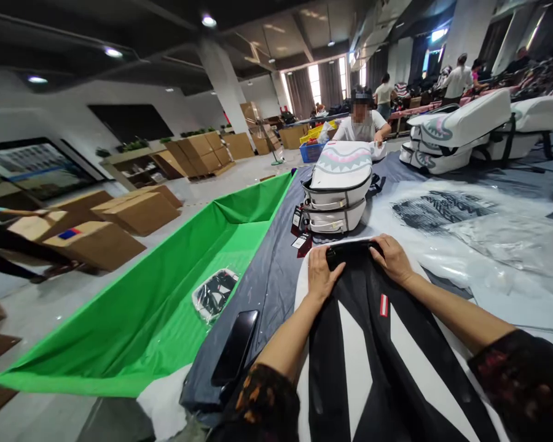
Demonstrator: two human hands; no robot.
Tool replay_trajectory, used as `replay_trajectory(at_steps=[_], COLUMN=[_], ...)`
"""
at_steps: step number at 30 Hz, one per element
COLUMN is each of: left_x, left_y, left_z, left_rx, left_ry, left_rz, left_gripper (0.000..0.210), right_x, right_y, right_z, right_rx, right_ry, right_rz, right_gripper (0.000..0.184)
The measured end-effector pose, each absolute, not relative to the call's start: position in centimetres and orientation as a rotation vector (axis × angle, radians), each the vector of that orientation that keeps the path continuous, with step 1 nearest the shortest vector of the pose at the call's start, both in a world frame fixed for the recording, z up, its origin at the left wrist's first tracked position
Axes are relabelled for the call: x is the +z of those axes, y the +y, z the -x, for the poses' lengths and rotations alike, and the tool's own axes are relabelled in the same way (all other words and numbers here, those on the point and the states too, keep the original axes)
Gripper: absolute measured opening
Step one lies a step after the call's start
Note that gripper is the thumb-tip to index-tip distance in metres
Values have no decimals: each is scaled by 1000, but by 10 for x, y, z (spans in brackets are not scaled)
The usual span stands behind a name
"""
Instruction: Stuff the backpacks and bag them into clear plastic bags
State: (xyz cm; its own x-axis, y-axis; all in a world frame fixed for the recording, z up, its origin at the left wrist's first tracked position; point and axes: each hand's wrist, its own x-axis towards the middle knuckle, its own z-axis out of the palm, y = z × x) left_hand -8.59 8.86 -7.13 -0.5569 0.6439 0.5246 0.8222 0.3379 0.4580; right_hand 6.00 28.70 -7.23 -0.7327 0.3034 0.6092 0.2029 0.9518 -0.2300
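A black-and-white backpack (380, 353) with a small red label lies in front of me, its top edge pointing away. My left hand (321, 274) is closed on the left end of that edge, its thumb lying over the black fabric. At the right end, my right hand (393, 261) grips the same edge with bent fingers. Between the hands runs a dark fold or opening; what is inside cannot be seen. Just beyond stand stacked white backpacks (343, 169) with a shark-mouth print and hanging tags (301, 244).
A green fabric bin (133, 307) borders the table on the left, with a plastic-wrapped bag (215, 294) inside. A black phone (236, 347) lies near the table's edge. Clear plastic bags (488, 239) and more white backpacks (465, 126) occupy the right. A co-worker (362, 126) is across the table.
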Motion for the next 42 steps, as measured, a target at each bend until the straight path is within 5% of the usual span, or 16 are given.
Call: replay_trajectory(at_steps=[7, 14, 17, 22, 28, 32, 35, 42], left_x=[-101, -96, -78, -73, -90, -102, -109, -98], left_y=[58, 132, 144, 141, 132, 130, 130, 137], left_z=[67, 126, 124, 59, 35, 31, 26, 58], left_rx=[-614, -380, -315, -267, -384, -513, -579, -412], left_ry=[-2392, -2653, -2726, -2908, -2855, -2770, -2728, -2695], left_rz=[1666, 1737, 1725, 1626, 1530, 1442, 1412, 1703], left_gripper=[37, 29, 43, 95, 78, 72, 65, 78], right_x=[-93, -98, -97, -100, -79, -54, -52, -78], right_y=[267, 301, 317, 311, 315, 365, 399, 415], right_z=[-119, -46, -17, 1, -17, -29, -8, 44], right_rx=[-31, -181, -224, -266, -147, -44, 53, 168], right_ry=[-2584, -2838, -2873, -2841, -2892, -2965, -3098, -3320], right_rz=[190, 382, 459, 552, 506, 513, 537, 609], right_gripper=[30, 26, 33, 38, 24, 48, 42, 44])
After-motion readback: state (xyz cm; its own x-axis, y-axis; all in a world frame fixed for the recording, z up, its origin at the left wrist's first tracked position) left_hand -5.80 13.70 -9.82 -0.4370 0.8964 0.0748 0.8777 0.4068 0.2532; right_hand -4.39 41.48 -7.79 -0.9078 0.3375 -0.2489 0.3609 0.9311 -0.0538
